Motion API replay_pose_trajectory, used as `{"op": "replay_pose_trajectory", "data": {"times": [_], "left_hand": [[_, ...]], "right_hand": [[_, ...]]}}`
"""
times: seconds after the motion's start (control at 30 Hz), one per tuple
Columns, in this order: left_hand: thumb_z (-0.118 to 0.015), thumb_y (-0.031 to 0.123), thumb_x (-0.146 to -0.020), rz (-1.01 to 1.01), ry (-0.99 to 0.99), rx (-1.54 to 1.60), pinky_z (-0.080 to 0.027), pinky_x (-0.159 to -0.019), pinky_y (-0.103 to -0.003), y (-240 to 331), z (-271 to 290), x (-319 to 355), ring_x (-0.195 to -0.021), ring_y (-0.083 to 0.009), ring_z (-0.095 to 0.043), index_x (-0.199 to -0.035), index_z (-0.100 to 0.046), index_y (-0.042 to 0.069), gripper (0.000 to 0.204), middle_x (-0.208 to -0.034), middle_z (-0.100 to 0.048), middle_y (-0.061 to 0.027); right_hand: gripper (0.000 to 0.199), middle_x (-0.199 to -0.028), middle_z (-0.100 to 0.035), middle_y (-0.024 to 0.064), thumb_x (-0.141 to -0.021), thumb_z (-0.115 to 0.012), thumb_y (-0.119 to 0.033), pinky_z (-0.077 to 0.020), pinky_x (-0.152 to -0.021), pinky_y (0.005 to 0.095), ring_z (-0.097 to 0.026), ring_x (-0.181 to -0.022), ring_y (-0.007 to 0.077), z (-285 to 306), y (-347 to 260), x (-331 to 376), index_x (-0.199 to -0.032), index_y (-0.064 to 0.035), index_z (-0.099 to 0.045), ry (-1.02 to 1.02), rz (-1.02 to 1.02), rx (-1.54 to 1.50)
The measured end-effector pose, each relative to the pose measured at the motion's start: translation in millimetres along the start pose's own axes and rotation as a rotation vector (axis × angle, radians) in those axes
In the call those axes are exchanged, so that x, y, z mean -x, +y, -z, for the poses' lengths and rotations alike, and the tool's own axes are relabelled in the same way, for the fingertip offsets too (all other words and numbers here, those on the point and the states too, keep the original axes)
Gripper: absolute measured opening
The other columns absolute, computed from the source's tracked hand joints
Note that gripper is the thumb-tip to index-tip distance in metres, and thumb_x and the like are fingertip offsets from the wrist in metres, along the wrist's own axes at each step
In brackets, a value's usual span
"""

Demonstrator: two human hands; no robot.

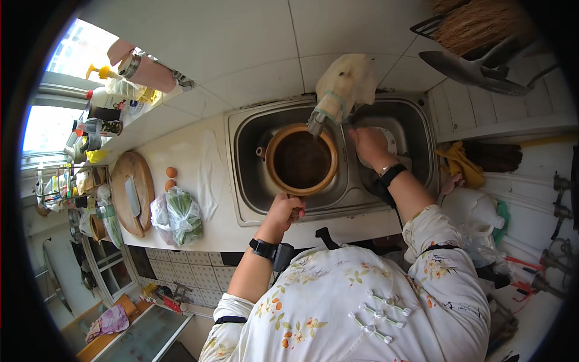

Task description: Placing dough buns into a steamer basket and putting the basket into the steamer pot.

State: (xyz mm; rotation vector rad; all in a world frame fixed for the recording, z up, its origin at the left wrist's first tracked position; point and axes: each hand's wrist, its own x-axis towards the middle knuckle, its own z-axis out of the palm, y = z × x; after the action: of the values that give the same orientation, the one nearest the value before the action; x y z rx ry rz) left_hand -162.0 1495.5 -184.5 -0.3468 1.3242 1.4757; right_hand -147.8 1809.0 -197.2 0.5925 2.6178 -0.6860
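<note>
Our left hand (283, 212) seems clamped on the near side of the clay pot (270, 160) in the left sink basin (247, 142) beneath the faucet (316, 123); we cannot tell whether our right hand (370, 146) grips anything, and one-sided pulling could tip the pot.

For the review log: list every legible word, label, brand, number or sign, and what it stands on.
No text can be read.
White bottle on the sill: any print is too small and blurred.
Jar beside it: likewise.
Pot, knife: no lettering visible.
</note>
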Motion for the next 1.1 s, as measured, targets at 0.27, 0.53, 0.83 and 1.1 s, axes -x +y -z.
{"op": "replay_pose_trajectory", "data": {"times": [0.27,0.53,0.83,1.1], "left_hand": [[-0.06,0.005,-0.073,-0.016,-0.063,0.009,-0.035,-0.044,-0.026,-9,6,-4,-0.052,-0.0146,-0.053,-0.087,-0.059,0.001,0.014,-0.068,-0.058,-0.0058],[-0.061,0.003,-0.072,-0.013,-0.088,-0.033,-0.033,-0.043,-0.024,-12,7,4,-0.05,-0.0139,-0.053,-0.085,-0.059,0.001,0.013,-0.068,-0.058,-0.0061],[-0.061,0.002,-0.074,0.011,-0.067,0.005,-0.035,-0.044,-0.024,-30,7,45,-0.053,-0.0134,-0.054,-0.089,-0.058,0.001,0.015,-0.071,-0.058,-0.0057],[-0.06,0.004,-0.075,-0.062,-0.095,0.198,-0.03,-0.042,-0.022,-27,40,141,-0.051,-0.0104,-0.051,-0.093,-0.055,0.002,0.019,-0.07,-0.054,-0.0036]], "right_hand": [[0.046,-0.106,-0.062,0.0182,-0.084,-0.073,-0.02,-0.0563,-0.069,0.0413,-0.062,-0.094,0.0329,-32,27,-61,-0.117,0.0058,-0.056,0.521,0.169,0.572],[0.018,-0.1,-0.062,0.0184,-0.082,-0.068,-0.004,-0.0573,-0.069,0.039,-0.063,-0.092,0.0303,-18,15,-63,-0.098,0.0032,-0.066,0.295,0.14,0.52],[0.018,-0.081,-0.066,0.0222,-0.086,-0.057,-0.006,-0.055,-0.066,0.047,-0.066,-0.075,0.0362,-6,14,-69,-0.077,0.0001,-0.07,0.28,0.156,0.409],[0.045,-0.127,-0.056,0.0222,-0.088,-0.067,-0.02,-0.0477,-0.096,0.0463,-0.054,-0.117,0.0395,-15,35,47,-0.126,0.0007,-0.055,0.124,0.294,0.192]]}}
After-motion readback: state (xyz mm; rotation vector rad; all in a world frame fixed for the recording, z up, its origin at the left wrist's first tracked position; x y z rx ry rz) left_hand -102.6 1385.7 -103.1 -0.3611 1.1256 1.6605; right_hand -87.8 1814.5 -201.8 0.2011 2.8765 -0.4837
